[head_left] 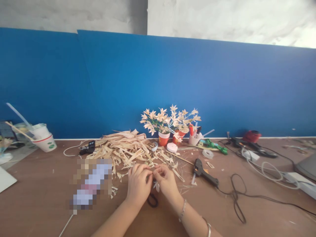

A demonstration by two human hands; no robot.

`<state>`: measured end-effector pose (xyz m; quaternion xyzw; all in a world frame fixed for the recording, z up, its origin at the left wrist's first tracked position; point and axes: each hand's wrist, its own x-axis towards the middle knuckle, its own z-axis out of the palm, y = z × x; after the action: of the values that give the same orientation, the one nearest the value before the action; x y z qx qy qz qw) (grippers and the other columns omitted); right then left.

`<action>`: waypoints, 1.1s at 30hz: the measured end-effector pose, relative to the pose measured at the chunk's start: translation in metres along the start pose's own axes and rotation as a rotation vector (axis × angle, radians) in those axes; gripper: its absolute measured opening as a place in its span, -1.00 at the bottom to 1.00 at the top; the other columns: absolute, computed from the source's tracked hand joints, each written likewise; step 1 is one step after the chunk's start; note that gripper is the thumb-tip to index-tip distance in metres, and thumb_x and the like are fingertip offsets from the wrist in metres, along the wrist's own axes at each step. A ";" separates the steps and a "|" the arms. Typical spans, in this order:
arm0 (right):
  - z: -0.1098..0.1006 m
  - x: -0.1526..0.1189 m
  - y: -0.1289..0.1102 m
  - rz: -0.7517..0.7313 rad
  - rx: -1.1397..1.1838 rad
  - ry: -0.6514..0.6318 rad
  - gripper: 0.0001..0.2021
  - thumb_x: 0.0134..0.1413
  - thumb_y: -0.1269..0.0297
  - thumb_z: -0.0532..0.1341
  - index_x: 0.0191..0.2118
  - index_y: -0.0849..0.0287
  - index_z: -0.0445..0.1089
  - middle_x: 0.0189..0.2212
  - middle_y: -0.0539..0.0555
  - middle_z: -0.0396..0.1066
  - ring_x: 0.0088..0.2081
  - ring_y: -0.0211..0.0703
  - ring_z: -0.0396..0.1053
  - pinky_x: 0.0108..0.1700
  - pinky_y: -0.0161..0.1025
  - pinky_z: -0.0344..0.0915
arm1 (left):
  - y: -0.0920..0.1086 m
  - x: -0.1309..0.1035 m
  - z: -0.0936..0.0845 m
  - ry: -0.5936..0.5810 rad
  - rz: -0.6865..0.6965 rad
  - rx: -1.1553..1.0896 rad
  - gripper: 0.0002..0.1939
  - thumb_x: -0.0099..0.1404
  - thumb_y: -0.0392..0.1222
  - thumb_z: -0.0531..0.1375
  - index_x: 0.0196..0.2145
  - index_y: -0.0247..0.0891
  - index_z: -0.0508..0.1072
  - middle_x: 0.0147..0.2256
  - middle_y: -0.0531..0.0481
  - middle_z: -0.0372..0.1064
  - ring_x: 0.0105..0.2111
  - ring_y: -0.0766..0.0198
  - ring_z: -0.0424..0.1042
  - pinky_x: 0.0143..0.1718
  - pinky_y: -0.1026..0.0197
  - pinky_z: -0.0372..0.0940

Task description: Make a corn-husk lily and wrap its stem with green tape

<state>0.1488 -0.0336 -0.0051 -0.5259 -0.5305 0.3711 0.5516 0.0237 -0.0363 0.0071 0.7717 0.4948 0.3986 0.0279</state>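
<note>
My left hand (139,181) and my right hand (166,180) meet at the middle of the brown table, fingertips pinched almost together. Just under my right fingers shows a small pale flower (156,186), apparently of dried husk, which my right hand seems to grip. What my left fingertips pinch is hidden. Below the hands lies a black loop (153,200), which looks like a scissors handle, its other end covered. Beyond my fingers spreads a heap of dried husk strips (125,144), with scraps around it.
Husk flowers (160,120) stand in red paper cups (163,140) against the blue partition (111,82). A black glue gun (206,173) with a trailing cord lies to the right, near a tape roll (207,154). A blurred-out device and a white cup (46,143) are at left.
</note>
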 end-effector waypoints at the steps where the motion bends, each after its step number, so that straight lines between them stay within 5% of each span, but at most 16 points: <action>1: -0.001 0.000 0.000 -0.006 -0.003 -0.006 -0.86 -0.13 0.38 0.19 -0.63 0.19 0.36 -0.39 0.08 0.34 -0.25 -0.12 0.32 -0.15 -0.21 0.18 | 0.000 0.000 0.000 -0.001 -0.003 0.006 -0.87 0.09 -0.37 0.15 -0.51 -0.17 0.41 -0.33 -0.01 0.40 -0.24 0.12 0.28 -0.23 0.06 0.10; 6: -0.005 0.004 -0.003 -0.014 -0.006 -0.066 -0.86 -0.10 0.28 0.22 -0.56 0.20 0.44 -0.33 0.12 0.36 -0.17 -0.07 0.31 -0.10 -0.19 0.19 | -0.004 0.002 -0.002 0.001 -0.011 0.033 -0.89 0.12 -0.34 0.15 -0.49 -0.17 0.42 -0.34 0.00 0.41 -0.25 0.13 0.29 -0.24 0.08 0.10; 11: -0.012 0.005 -0.001 -0.056 -0.004 -0.051 -0.77 0.05 0.21 0.11 -0.26 0.18 0.43 -0.23 0.15 0.37 -0.17 -0.08 0.32 -0.13 -0.18 0.25 | -0.008 0.004 -0.002 0.019 0.005 0.047 -0.90 0.12 -0.34 0.16 -0.45 -0.17 0.43 -0.34 0.00 0.41 -0.25 0.13 0.29 -0.24 0.08 0.11; 14: -0.018 0.006 -0.002 -0.261 -0.221 -0.047 -0.77 0.03 0.33 0.11 -0.16 0.14 0.38 -0.18 0.13 0.33 -0.14 -0.08 0.27 -0.11 -0.15 0.21 | -0.009 0.004 -0.002 0.032 0.017 0.064 -0.89 0.12 -0.34 0.16 -0.45 -0.17 0.44 -0.33 0.00 0.41 -0.23 0.13 0.28 -0.22 0.08 0.11; 17: -0.023 0.005 -0.006 -0.492 -0.540 -0.080 -0.80 -0.01 0.44 0.12 -0.26 0.13 0.41 -0.28 0.10 0.32 -0.20 -0.10 0.24 -0.14 -0.15 0.16 | -0.009 0.003 -0.001 0.038 0.030 0.087 -0.88 0.12 -0.35 0.16 -0.45 -0.16 0.44 -0.33 0.00 0.41 -0.22 0.13 0.29 -0.21 0.07 0.13; 20: -0.025 0.004 -0.010 -0.541 -0.728 -0.066 -0.84 0.01 0.43 0.12 -0.37 0.10 0.44 -0.38 0.07 0.32 -0.26 -0.10 0.21 -0.23 -0.17 0.11 | -0.008 0.003 -0.001 0.069 0.047 0.119 -0.87 0.12 -0.35 0.15 -0.43 -0.14 0.45 -0.22 -0.03 0.39 -0.12 0.07 0.27 -0.15 0.02 0.13; 24: -0.023 0.006 -0.005 -0.372 -0.516 0.005 -0.88 -0.02 0.34 0.17 -0.45 0.12 0.47 -0.46 0.06 0.32 -0.33 -0.13 0.24 -0.26 -0.20 0.14 | -0.008 0.003 -0.003 0.310 0.030 0.106 -0.70 0.12 -0.31 0.17 -0.15 -0.22 0.35 0.01 -0.21 0.20 0.08 -0.05 0.09 0.01 -0.11 0.05; 27: -0.018 0.008 0.001 -0.015 -0.056 0.020 -0.86 -0.12 0.22 0.26 -0.48 0.18 0.47 -0.54 0.04 0.35 -0.44 -0.17 0.30 -0.36 -0.23 0.21 | -0.011 0.003 -0.003 0.447 -0.010 -0.062 -0.77 0.11 -0.25 0.19 -0.23 -0.26 0.32 -0.14 -0.18 0.28 -0.04 0.04 0.23 -0.02 -0.06 0.12; 30: -0.011 0.005 0.001 0.242 0.324 -0.042 -0.77 -0.25 0.14 0.34 -0.46 0.21 0.46 -0.56 0.03 0.40 -0.51 -0.18 0.33 -0.41 -0.24 0.25 | -0.013 0.003 0.002 0.278 -0.097 -0.278 -0.95 0.14 -0.21 0.17 -0.41 -0.22 0.35 -0.34 -0.04 0.33 -0.22 0.16 0.32 -0.14 0.05 0.22; 33: -0.004 0.001 -0.002 0.231 0.421 -0.097 -0.75 -0.31 0.15 0.37 -0.48 0.23 0.48 -0.55 0.05 0.43 -0.49 -0.19 0.35 -0.37 -0.24 0.27 | -0.014 0.002 0.010 0.096 -0.178 -0.472 -0.91 0.14 -0.17 0.17 -0.43 -0.22 0.42 -0.37 -0.02 0.35 -0.26 0.18 0.34 -0.18 0.10 0.25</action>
<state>0.1525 -0.0341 -0.0024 -0.4383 -0.4036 0.5588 0.5769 0.0203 -0.0236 -0.0048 0.6773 0.4549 0.5352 0.2189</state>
